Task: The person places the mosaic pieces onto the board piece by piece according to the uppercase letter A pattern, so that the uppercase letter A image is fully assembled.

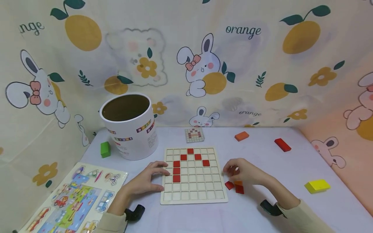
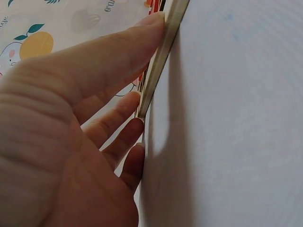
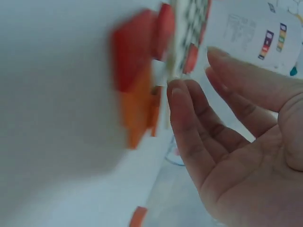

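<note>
A cream grid board [image 1: 198,186] lies flat on the table, with several red square tiles [image 1: 176,163] set in its cells. My left hand [image 1: 145,179] rests against the board's left edge, fingers spread; the left wrist view shows the thumb [image 2: 137,40] touching the board's rim [image 2: 163,56]. Beside the board's right edge hovers my right hand [image 1: 247,171], fingers loosely bent above a small pile of loose red tiles [image 1: 239,189] and an orange tile [image 1: 238,183]. The right wrist view shows the red [image 3: 132,52] and orange [image 3: 136,111] pieces blurred, apart from the fingertips, and nothing visibly held.
Behind the board lies a small pattern card [image 1: 194,135]. A white bucket [image 1: 134,136] stands back left by a green block [image 1: 105,149]; a picture puzzle [image 1: 75,200] lies front left. Orange [image 1: 242,136], red [image 1: 282,145] and yellow [image 1: 317,186] blocks sit to the right.
</note>
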The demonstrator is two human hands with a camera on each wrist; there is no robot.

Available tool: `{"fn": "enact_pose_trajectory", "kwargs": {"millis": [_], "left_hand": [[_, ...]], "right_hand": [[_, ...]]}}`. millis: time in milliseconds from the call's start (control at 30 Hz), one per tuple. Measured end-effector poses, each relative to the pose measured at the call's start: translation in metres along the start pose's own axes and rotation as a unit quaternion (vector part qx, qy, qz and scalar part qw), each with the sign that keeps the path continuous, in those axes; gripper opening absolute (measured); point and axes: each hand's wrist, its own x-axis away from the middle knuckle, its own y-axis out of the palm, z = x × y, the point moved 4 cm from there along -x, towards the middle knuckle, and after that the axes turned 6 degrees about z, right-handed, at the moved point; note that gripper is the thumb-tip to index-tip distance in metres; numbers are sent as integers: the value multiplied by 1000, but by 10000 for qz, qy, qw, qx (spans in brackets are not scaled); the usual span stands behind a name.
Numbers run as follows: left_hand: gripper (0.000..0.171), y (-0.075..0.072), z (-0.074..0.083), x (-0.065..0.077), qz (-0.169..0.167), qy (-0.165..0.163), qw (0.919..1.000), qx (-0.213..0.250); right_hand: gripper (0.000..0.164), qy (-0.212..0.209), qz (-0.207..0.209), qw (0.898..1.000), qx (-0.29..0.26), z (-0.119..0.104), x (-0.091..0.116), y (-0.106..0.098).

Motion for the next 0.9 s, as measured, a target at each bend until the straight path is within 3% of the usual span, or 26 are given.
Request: {"fn": "enact_pose_trajectory", "kwargs": {"millis": [200, 633, 900], "left_hand": [[45, 1, 2, -1, -29, 97, 9999, -42], [44, -1, 0, 0, 36, 12, 10000, 7], [45, 0, 2, 0, 30, 29, 10000, 23]], "right_hand": [[26, -93, 50, 9999, 136, 7, 20, 11], [29, -72, -24, 9969, 777, 2, 22, 19], [29, -89, 14, 9972, 749, 3, 23, 20]]}}
